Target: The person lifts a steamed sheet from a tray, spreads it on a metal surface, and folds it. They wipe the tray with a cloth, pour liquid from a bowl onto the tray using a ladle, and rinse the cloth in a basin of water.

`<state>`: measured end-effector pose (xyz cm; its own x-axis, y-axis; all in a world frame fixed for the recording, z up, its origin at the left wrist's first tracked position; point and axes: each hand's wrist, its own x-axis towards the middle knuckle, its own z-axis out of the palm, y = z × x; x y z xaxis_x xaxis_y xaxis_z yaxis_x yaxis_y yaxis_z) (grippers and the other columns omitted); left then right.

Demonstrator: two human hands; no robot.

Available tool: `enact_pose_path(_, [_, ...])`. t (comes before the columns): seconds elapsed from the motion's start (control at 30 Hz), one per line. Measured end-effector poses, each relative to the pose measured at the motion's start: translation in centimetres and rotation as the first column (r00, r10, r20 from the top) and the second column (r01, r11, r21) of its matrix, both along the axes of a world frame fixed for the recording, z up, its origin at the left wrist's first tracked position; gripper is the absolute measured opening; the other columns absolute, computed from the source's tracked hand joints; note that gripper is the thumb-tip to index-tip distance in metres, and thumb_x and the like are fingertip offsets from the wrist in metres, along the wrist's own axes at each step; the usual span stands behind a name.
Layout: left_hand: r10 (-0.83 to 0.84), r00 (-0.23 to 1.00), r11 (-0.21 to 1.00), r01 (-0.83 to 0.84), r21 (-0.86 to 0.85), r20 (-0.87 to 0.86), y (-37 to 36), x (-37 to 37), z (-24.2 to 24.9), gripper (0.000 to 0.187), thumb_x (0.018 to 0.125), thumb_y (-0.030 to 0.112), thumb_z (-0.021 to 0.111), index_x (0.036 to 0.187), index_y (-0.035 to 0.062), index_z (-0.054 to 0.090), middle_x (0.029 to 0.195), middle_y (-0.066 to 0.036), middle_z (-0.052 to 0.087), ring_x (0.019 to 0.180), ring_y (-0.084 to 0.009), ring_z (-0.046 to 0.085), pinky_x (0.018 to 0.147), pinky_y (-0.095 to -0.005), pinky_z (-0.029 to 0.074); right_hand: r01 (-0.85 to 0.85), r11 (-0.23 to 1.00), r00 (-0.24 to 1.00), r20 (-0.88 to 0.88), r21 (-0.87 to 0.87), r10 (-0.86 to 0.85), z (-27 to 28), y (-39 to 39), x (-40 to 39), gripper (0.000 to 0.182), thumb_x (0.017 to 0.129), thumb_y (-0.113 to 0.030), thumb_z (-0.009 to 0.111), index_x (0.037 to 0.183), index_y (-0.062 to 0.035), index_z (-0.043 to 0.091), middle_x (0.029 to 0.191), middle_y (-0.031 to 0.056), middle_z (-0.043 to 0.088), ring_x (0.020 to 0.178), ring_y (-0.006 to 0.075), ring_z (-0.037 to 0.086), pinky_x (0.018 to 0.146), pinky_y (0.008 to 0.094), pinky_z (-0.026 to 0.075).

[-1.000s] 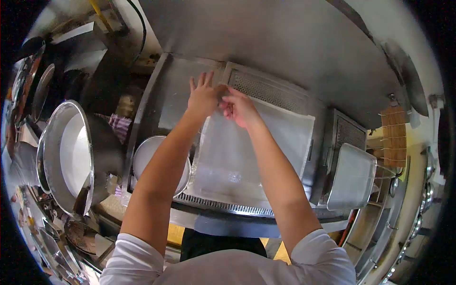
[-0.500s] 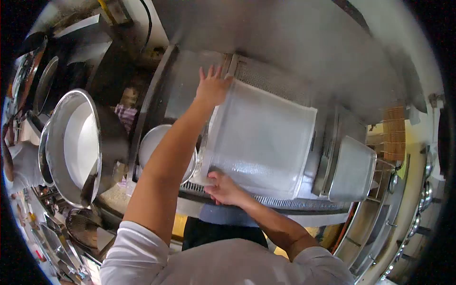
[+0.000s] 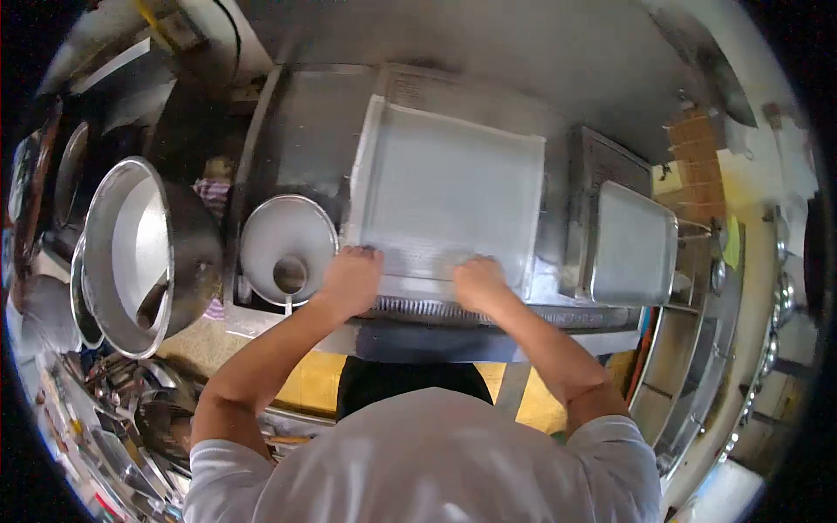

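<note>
A large rectangular tray [image 3: 453,187], lined with a thin whitish cloth or sheet, lies on the metal counter in front of me. My left hand [image 3: 352,279] is closed at its near left corner, fingers curled on the edge. Farther right along the same near edge, my right hand [image 3: 479,283] is closed too, slightly blurred. Whether the fingers grip the tray or only its lining is hard to make out. Left of the tray stands a round metal bowl [image 3: 266,231] of whitish liquid, with a ladle [image 3: 290,273] in it.
A big deep pot [image 3: 126,174] with white contents stands far left. On the right a smaller rectangular tray [image 3: 632,244] rests beside metal lids. A drain grate [image 3: 558,315] runs along the counter's front. Utensils crowd the lower left.
My left hand has come from the tray's far left corner to its near left corner. My right hand has shifted right along the near edge. The bowl and its ladle are now uncovered.
</note>
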<state>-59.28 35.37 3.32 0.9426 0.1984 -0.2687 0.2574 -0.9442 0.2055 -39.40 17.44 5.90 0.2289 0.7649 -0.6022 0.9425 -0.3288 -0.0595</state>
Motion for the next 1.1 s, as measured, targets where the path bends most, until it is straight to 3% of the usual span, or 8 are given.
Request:
enact_pose_path(0.13, [0.010, 0.999, 0.999, -0.012, -0.033, -0.035, 0.2, 0.6, 1.6, 0.029, 0.076, 0.010, 0.068, 0.104, 0.0020, 0.064, 0.097, -0.016, 0.072, 0.098, -0.0314, 0.070, 0.091, -0.0421, 0.052, 0.111, 0.989, 0.985, 0.141, -0.094, -0.097, -1.6, -9.0, 6.7, 0.019, 0.084, -0.017, 0.065, 0.093, -0.0047, 0.076, 0.100, 0.0171, 0.075, 0.098, 0.0343, 0.071, 0.088, 0.0472, 0.055])
enact_pose_path(0.23, [0.129, 0.990, 0.988, -0.125, -0.086, 0.050, -0.6, 1.0, 2.3, 0.030, 0.077, 0.010, 0.069, 0.105, 0.0014, 0.064, 0.095, -0.017, 0.072, 0.096, -0.0330, 0.070, 0.088, -0.0436, 0.053, 0.332, 0.940, 0.940, -0.104, 0.075, -0.324, 0.1, -10.1, 8.6, 0.022, 0.088, -0.017, 0.065, 0.098, -0.0017, 0.075, 0.102, 0.0175, 0.075, 0.098, 0.0343, 0.071, 0.088, 0.0457, 0.055])
enact_pose_path(0.33, [0.295, 0.932, 0.946, -0.254, -0.200, 0.209, -2.7, 2.4, 3.2, 0.033, 0.079, 0.012, 0.071, 0.110, 0.0026, 0.065, 0.095, -0.018, 0.072, 0.094, -0.0354, 0.070, 0.086, -0.0459, 0.054, 0.603, 0.710, 0.795, -0.336, 0.362, -0.504, -1.5, -8.9, 13.4, 0.024, 0.088, -0.018, 0.061, 0.102, -0.0054, 0.076, 0.101, 0.0208, 0.073, 0.097, 0.0370, 0.071, 0.086, 0.0440, 0.055])
enact_pose_path(0.47, [0.431, 0.832, 0.865, -0.272, -0.422, 0.348, -6.3, 5.4, 4.3, 0.030, 0.083, 0.011, 0.071, 0.112, 0.0034, 0.067, 0.094, -0.020, 0.072, 0.089, -0.0381, 0.070, 0.082, -0.0471, 0.056, 0.574, 0.455, 0.767, -0.254, 0.681, -0.589, -3.5, -2.8, 21.7, 0.030, 0.091, -0.025, 0.065, 0.109, -0.0012, 0.073, 0.104, 0.0215, 0.074, 0.099, 0.0357, 0.071, 0.088, 0.0431, 0.055])
enact_pose_path(0.63, [0.487, 0.801, 0.829, -0.298, -0.474, 0.349, -10.0, 6.8, 4.3, 0.029, 0.083, 0.009, 0.071, 0.111, 0.0038, 0.067, 0.090, -0.018, 0.071, 0.085, -0.0377, 0.069, 0.080, -0.0478, 0.056, 0.473, 0.473, 0.733, -0.034, 0.743, -0.679, -8.5, 5.5, 30.9, 0.040, 0.088, -0.030, 0.065, 0.116, -0.0015, 0.069, 0.115, 0.0259, 0.069, 0.110, 0.0430, 0.065, 0.095, 0.0466, 0.052])
enact_pose_path(0.73, [0.526, 0.780, 0.804, -0.328, -0.496, 0.339, -11.1, 6.0, 4.2, 0.027, 0.084, 0.009, 0.070, 0.111, 0.0050, 0.068, 0.087, -0.016, 0.071, 0.084, -0.0371, 0.069, 0.079, -0.0474, 0.056, 0.425, 0.649, 0.744, 0.164, 0.631, -0.648, -6.2, 8.0, 30.3, 0.047, 0.087, -0.028, 0.066, 0.126, -0.0015, 0.062, 0.131, 0.0277, 0.061, 0.121, 0.0452, 0.059, 0.101, 0.0496, 0.049])
enact_pose_path(1.0, [0.647, 0.683, 0.731, -0.431, -0.529, 0.338, -12.2, 0.2, 3.1, 0.026, 0.082, 0.007, 0.072, 0.107, 0.0063, 0.070, 0.086, -0.016, 0.072, 0.081, -0.0354, 0.070, 0.074, -0.0460, 0.056, 0.307, 0.702, 0.850, 0.147, 0.642, -0.506, -9.0, 2.5, 25.9, 0.086, 0.084, -0.017, 0.070, 0.158, -0.0056, 0.028, 0.158, 0.0317, 0.031, 0.145, 0.0481, 0.034, 0.117, 0.0544, 0.035])
enact_pose_path(1.1, [0.659, 0.675, 0.719, -0.437, -0.541, 0.331, -11.8, -2.3, 3.0, 0.025, 0.081, 0.006, 0.073, 0.106, 0.0059, 0.070, 0.086, -0.016, 0.072, 0.081, -0.0363, 0.070, 0.073, -0.0460, 0.057, 0.573, 0.701, 0.770, 0.014, 0.424, -0.638, -6.5, -3.2, 17.0, 0.103, 0.081, -0.017, 0.073, 0.162, -0.0048, 0.010, 0.164, 0.0323, 0.016, 0.146, 0.0541, 0.029, 0.120, 0.0534, 0.031])
